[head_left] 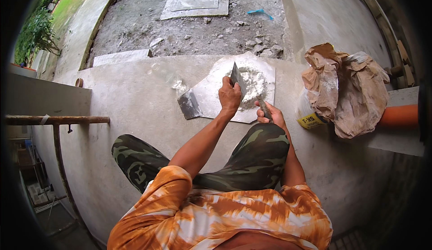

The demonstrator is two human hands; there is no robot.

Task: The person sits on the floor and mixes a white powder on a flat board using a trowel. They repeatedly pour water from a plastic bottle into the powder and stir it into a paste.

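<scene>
My left hand [230, 96] is closed round a flat grey metal blade [237, 76], held on edge over a heap of white powder [254, 80]. The powder lies on a pale flat board [209, 92] on the concrete in front of me. My right hand [273, 115] grips a narrow-bladed trowel [264, 109] by its handle. Its thin blade points away from me into the powder, and its tip is hard to make out. A second flat metal plate [190, 104] rests at the board's left corner, touched by neither hand.
On the right, a crumpled brown paper bag [355, 90] stands by a white and yellow package [310, 117] and an orange pipe [398, 116]. A rusty metal railing [58, 120] is at left. Beyond the ledge lie rubble [265, 47] and a concrete cover [195, 0].
</scene>
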